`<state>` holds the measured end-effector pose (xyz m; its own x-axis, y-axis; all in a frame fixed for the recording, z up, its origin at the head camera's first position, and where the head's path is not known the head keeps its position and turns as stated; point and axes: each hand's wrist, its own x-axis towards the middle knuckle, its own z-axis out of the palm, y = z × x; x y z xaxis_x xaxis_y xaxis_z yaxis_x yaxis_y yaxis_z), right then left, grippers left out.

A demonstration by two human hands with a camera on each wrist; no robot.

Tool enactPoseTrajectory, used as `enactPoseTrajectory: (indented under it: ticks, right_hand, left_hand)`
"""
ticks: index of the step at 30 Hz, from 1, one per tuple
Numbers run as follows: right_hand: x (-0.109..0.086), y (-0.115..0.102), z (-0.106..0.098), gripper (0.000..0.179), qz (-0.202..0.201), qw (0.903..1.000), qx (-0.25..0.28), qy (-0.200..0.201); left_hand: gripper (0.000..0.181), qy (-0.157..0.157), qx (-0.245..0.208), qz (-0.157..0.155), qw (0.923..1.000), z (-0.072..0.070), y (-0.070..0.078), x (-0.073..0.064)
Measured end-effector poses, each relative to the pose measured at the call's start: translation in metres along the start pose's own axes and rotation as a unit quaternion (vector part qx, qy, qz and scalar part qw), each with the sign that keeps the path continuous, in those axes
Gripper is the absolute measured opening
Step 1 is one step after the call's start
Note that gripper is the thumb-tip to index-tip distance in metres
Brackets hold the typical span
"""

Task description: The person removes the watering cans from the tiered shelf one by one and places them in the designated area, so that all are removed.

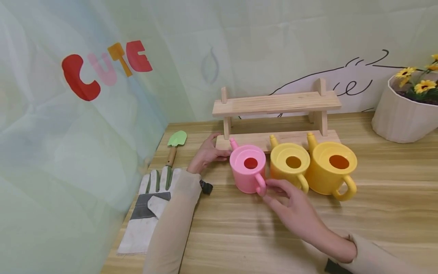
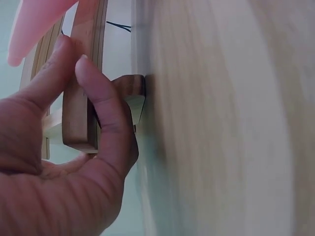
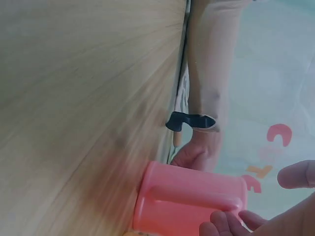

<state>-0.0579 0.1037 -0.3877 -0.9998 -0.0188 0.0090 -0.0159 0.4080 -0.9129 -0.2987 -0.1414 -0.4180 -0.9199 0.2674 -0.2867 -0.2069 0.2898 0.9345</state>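
My left hand [image 1: 208,153] grips the left end of the wooden shelf's lower board [image 1: 222,142]; in the left wrist view the thumb and fingers close around the board end [image 2: 81,118]. A pink watering can [image 1: 247,177] stands upright in front of that board, its spout pointing away. Close to the can's handle is my right hand [image 1: 297,210], thumb and fingers spread apart. Whether its fingertips touch the handle, I cannot tell. Two yellow watering cans, one in the middle [image 1: 287,171] and one at right [image 1: 323,177], stand beside the pink one.
The two-tier wooden shelf's upper board [image 1: 277,103] stands before the wall. A potted yellow-flowered plant [image 1: 403,110] is at back right. On the left lie a green trowel [image 1: 177,139] and a white-and-grey work glove [image 1: 137,224], partly under my left sleeve [image 1: 174,224].
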Motion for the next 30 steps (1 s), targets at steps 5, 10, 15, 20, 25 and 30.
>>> enactPoseTrajectory:
  ticks: [5, 10, 15, 20, 25, 30]
  right_hand:
    - [-0.013, -0.001, -0.011, 0.034, -0.036, 0.999, -0.017, 0.022]
    - [-0.022, 0.0, -0.022, 0.03, -0.072, 0.9966, 0.002, 0.041]
    - [-0.029, -0.001, -0.036, 0.028, -0.121, 0.989, 0.004, 0.085]
    - [-0.032, -0.004, -0.056, 0.029, -0.137, 0.9833, -0.021, 0.118]
    - [-0.025, -0.007, -0.081, 0.027, -0.159, 0.9718, -0.05, 0.167]
    - [-0.01, -0.005, -0.109, 0.017, -0.149, 0.9592, -0.112, 0.213]
  left_hand:
    - [0.096, 0.014, 0.037, 0.007, 0.9992, -0.001, 0.0, -0.001]
    - [0.096, 0.029, 0.104, 0.008, 0.9941, -0.005, 0.002, -0.005]
    - [0.101, 0.037, 0.197, 0.0, 0.9797, -0.011, 0.007, -0.013]
    - [0.101, 0.056, 0.213, 0.013, 0.9753, -0.017, 0.01, -0.019]
    - [0.095, 0.088, 0.195, 0.013, 0.9766, -0.022, 0.009, -0.022]
    - [0.089, 0.118, 0.194, 0.043, 0.9729, -0.026, 0.01, -0.025]
